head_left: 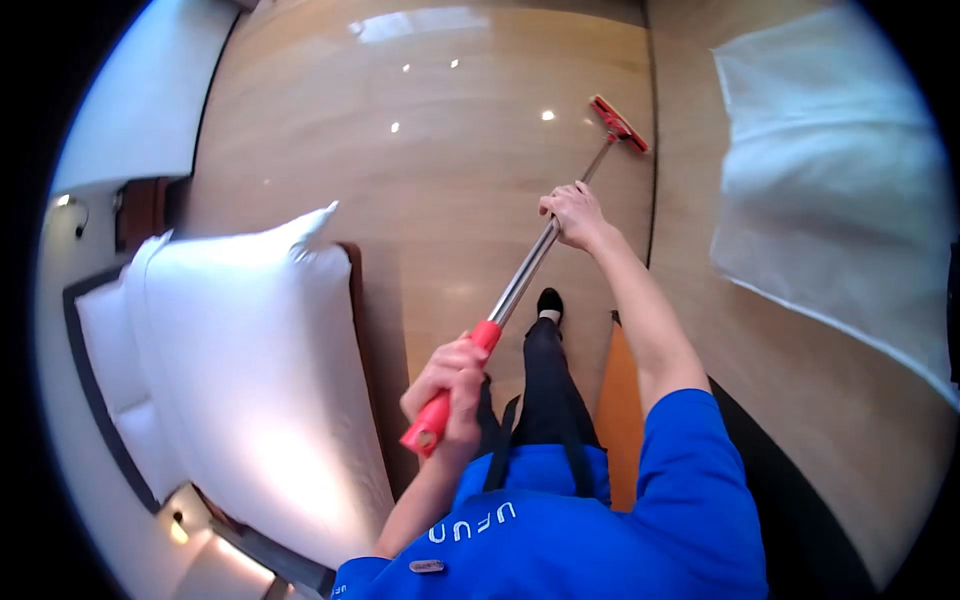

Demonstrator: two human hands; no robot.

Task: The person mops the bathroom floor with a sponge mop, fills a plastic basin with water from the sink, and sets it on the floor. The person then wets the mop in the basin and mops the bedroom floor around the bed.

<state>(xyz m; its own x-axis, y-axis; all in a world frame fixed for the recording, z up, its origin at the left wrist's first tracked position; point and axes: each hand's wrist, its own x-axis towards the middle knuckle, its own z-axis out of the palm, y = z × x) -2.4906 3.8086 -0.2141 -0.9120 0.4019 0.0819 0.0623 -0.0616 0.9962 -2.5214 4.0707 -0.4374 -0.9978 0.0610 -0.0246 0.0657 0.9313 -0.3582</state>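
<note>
A long-handled tool with a silver pole and a red grip runs diagonally up and to the right. My left hand is wrapped round the red grip at the near end. Farther along, my right hand is closed round the metal pole. At the far end, the red and black head rests on the shiny tan floor, close to a dark line in the floor.
A bed with white bedding stands at the left. White sheer fabric hangs at the right. An orange-brown panel is beside my legs, and my black shoe is on the floor.
</note>
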